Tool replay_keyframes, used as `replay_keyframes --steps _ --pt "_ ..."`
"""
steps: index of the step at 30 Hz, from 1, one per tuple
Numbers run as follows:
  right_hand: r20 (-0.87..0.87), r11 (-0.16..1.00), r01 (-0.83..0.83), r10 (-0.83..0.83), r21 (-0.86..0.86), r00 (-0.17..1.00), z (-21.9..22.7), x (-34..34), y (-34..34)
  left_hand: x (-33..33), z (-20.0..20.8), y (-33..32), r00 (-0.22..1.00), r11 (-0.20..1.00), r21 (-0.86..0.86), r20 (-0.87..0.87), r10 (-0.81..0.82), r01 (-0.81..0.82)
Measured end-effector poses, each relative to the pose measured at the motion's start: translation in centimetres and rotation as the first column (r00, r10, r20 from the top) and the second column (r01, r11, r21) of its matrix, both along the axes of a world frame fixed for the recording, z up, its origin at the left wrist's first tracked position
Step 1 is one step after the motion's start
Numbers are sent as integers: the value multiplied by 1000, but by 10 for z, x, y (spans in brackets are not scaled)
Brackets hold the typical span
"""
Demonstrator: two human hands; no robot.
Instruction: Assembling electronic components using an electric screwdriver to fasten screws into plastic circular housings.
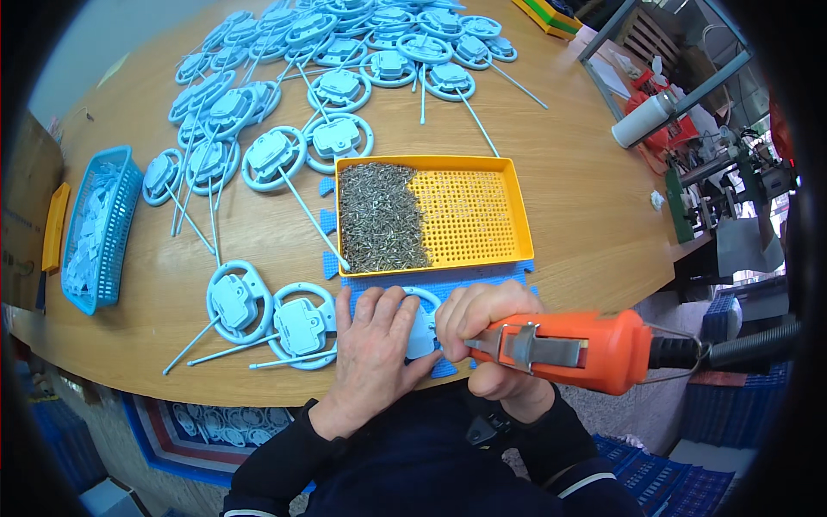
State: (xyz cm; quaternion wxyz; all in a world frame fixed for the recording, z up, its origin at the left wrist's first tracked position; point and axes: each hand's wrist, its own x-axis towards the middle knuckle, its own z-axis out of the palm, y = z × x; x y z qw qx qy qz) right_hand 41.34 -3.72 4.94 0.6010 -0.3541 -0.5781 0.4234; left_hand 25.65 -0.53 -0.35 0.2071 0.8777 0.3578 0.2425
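My right hand is wrapped round an orange electric screwdriver with a metal lever on its side. The tool lies nearly level; its tip is hidden behind my fingers. My left hand lies palm down, fingers stretched out, over a light-blue ring-shaped plastic part on a blue foam mat. Most of that part is covered by my hands. Just beyond them stands a yellow perforated tray, with a heap of small metal screws in its left half.
Two similar blue parts, one a ring with a stick, lie left of my left hand. Many more parts are piled at the far side. A blue basket of small flat pieces stands left. A dark cable trails right from the screwdriver.
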Motion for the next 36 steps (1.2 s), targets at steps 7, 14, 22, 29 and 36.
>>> replay_keyframes --steps 7,14,22,29,36 --pt "0 999 -13 13 -34 1000 -5 3 5 -8 6 -1 1000 1000 8 -27 14 -14" --pt "-166 983 131 -109 130 980 26 14 -5 -81 44 -3 979 996 48 -190 79 -71" --pt "-182 994 71 -56 77 982 7 7 5 -155 13 28 908 957 -28 -323 266 -290" --pt "-179 994 75 -60 83 982 6 16 9 -304 41 -57 726 811 -24 -460 511 -585" --pt "-207 996 54 -39 65 978 7 0 24 -312 54 -10 720 808 107 -397 569 -580"
